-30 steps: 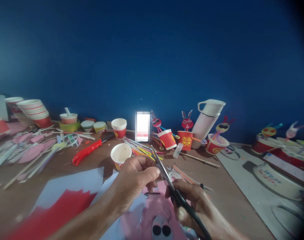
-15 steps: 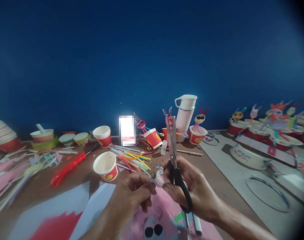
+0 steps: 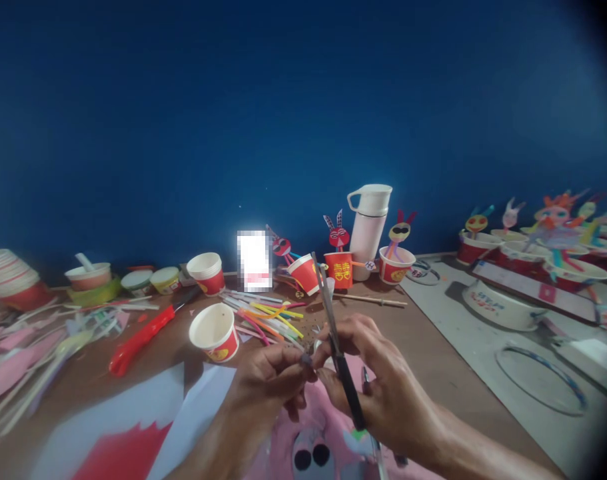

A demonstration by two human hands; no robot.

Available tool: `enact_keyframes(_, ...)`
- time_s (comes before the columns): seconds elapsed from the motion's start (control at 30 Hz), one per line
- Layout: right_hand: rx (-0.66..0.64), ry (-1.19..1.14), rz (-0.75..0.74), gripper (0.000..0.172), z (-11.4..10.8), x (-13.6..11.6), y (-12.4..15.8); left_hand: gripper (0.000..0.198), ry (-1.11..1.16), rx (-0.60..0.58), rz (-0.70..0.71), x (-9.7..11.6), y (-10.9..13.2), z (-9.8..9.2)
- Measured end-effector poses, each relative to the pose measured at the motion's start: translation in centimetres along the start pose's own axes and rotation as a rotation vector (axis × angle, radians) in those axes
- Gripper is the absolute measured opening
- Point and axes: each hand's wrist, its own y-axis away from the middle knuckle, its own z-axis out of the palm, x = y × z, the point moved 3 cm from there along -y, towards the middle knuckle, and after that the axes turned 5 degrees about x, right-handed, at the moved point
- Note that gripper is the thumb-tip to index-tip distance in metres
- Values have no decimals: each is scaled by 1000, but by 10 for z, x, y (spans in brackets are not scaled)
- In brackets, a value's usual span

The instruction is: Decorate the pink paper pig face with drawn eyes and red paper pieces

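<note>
My left hand [image 3: 270, 383] is closed, pinching a small dark grey piece [image 3: 306, 359] between thumb and fingertips; the piece is too small to name. My right hand [image 3: 378, 373] holds a pair of scissors [image 3: 350, 393] by the black handles, blades pointing up and looking nearly closed. Its thumb and index fingertips meet the grey piece from the right. Below both hands lies something pink [image 3: 283, 440] with a grey patch bearing two black round dots [image 3: 312, 457]. A white roll, partly hidden, shows behind the fingertips.
Coloured straws [image 3: 268, 317] lie behind my hands, beside a paper cup [image 3: 213, 331] and a red-handled knife [image 3: 143, 340]. Farther back stand a white flask [image 3: 369, 233] and cups with rabbit-like figures [image 3: 340, 267]. White and red paper [image 3: 128, 440] lies left; a phone [image 3: 538, 287] rests right.
The right hand has turned the scissors, tilting the blades left and bringing them closer together. Its fingertips have moved left to the small piece in my left hand.
</note>
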Motion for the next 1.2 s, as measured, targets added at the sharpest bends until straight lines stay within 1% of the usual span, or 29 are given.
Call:
enact_keyframes(0.13, -7, 66, -58, 21, -2, -2, 1, 14, 16, -20, 20, 0, 2, 0)
enact_keyframes(0.23, -4, 77, -65, 20, -2, -1, 1, 8, 4, -21, 52, -1, 4, 0)
enact_keyframes(0.37, -2, 49, -67, 29, 0, 0, 1, 9, -39, -16, 109, 1, 4, 1)
enact_keyframes(0.53, -17, -55, 38, 34, 2, 5, 0, 13, -93, -10, 154, 4, 5, 2)
enact_keyframes(0.63, -43, -102, 93, 33, 2, 6, 0, 19, -119, -5, 168, 4, 6, 1)
enact_keyframes(0.83, -65, -160, 119, 37, 4, 9, 4, 29, -78, -26, 89, 5, 5, 3)
enact_keyframes(0.93, -55, -192, 152, 37, 6, 14, 8, 25, -74, -6, 93, 4, 4, 2)
enact_keyframes(1.03, -75, -209, 224, 29, 9, 19, 10, 21, -53, 7, 120, 5, 4, 0)
enact_keyframes(1.1, -115, -191, 267, 26, 10, 21, 9, 19, -30, 21, 119, 8, 4, -2)
enact_keyframes(1.2, -211, -160, 305, 32, 7, 20, 4, 17, -16, 45, 106, 17, 5, -8)
